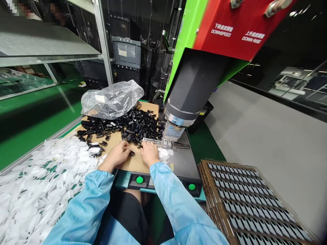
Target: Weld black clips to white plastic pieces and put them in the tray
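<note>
My left hand (118, 156) is at the near edge of a heap of black plastic clips (138, 123), its fingers curled together. Whatever they may grip is too small to make out. One loose black clip (132, 153) lies on the cardboard sheet (135, 164) between my hands. My right hand (150, 153) has its fingers bent in at the left end of a metal rail fixture (167, 143) under the press head (174, 131). Its fingertips are partly hidden, so what it holds does not show. Small white pieces (165, 154) lie beside the right wrist.
Left of me spreads a large pile of thin white pieces (51, 177). A clear plastic bag (112, 98) rests behind the clips. Green buttons (139, 179) line the press base's front. Stacked trays of grey parts (245, 194) stand at right; bins (129, 52) stand behind.
</note>
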Demonstrator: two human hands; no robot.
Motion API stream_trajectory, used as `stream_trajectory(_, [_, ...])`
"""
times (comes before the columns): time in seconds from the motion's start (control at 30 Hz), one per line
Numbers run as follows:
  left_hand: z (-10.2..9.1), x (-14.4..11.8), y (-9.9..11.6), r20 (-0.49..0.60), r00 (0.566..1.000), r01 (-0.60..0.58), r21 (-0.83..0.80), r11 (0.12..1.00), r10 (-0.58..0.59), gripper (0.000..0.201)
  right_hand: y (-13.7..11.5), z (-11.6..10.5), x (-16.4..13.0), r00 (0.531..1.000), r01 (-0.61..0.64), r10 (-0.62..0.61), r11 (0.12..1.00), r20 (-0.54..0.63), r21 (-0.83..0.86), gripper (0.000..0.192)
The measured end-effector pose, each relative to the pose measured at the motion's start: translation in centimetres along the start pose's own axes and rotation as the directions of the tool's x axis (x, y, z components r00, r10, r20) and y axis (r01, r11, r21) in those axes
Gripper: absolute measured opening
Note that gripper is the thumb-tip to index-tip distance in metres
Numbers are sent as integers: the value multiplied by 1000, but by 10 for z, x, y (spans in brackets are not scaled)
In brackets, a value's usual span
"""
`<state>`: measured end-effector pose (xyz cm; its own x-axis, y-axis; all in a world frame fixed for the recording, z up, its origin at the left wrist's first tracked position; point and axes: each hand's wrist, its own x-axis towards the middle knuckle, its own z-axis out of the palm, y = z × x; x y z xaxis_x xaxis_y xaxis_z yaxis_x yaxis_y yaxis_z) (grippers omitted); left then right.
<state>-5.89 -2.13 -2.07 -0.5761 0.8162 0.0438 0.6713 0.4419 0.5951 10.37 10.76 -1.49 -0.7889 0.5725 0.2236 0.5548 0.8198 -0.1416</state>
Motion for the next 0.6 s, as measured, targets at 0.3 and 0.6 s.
stream_trajectory(0.3, [27, -11, 24, 50, 991, -136, 221, 966, 128, 19, 18, -13, -18, 994, -21, 27, 998, -109, 52, 18])
stream_trajectory(0.6, [34, -14, 15, 16, 954, -297, 163, 941, 299, 27, 120, -30, -61, 893, -360, 355, 932, -277, 36, 29])
